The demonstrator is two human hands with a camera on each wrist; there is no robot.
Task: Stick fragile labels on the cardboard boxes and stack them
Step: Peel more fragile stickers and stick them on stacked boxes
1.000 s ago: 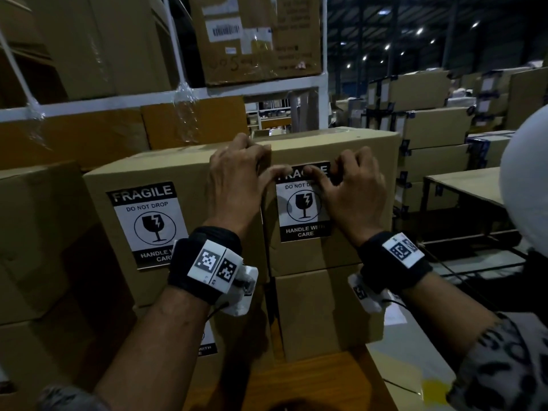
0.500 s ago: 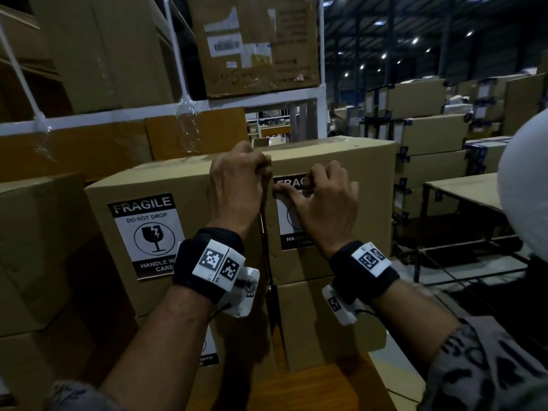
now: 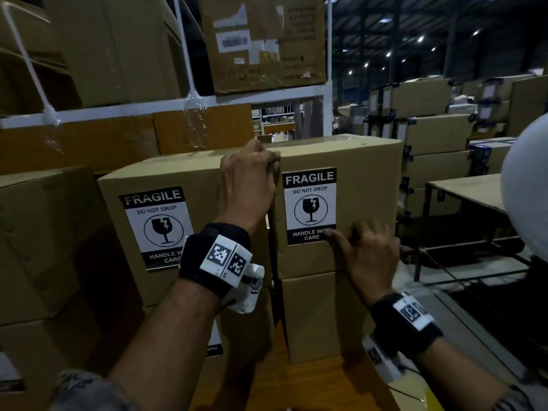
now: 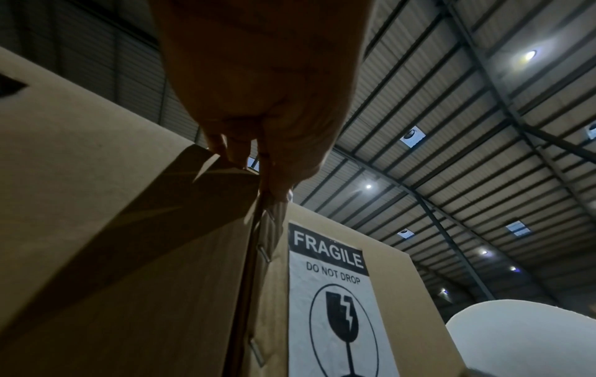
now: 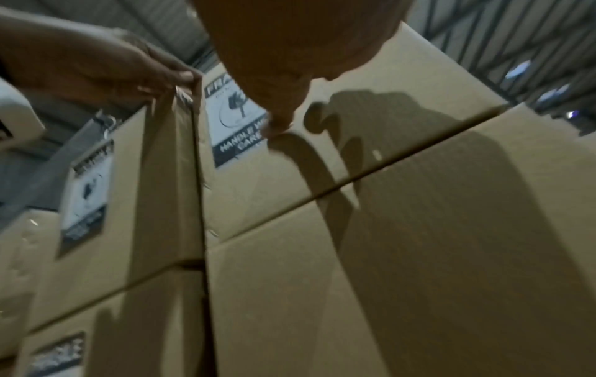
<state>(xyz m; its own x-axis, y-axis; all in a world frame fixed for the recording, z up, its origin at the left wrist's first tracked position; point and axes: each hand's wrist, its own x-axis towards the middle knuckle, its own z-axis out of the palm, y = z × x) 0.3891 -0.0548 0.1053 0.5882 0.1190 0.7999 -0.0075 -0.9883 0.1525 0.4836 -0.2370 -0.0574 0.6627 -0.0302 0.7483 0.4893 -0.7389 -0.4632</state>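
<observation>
The left hand curls over a top corner of the box — the right hand, fingers loosely bent, thumbs the fragile label near its lower edge.

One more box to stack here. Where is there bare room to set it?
Top of the right upper box, right of the left hand, looks bare; so does the tabletop at far right. The gap left of that box is too tight.

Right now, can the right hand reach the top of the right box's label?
Probably yes: the right hand touches the label at its lower corner, the face above is uncovered, and the left hand grips the neighbouring box beside it.
</observation>
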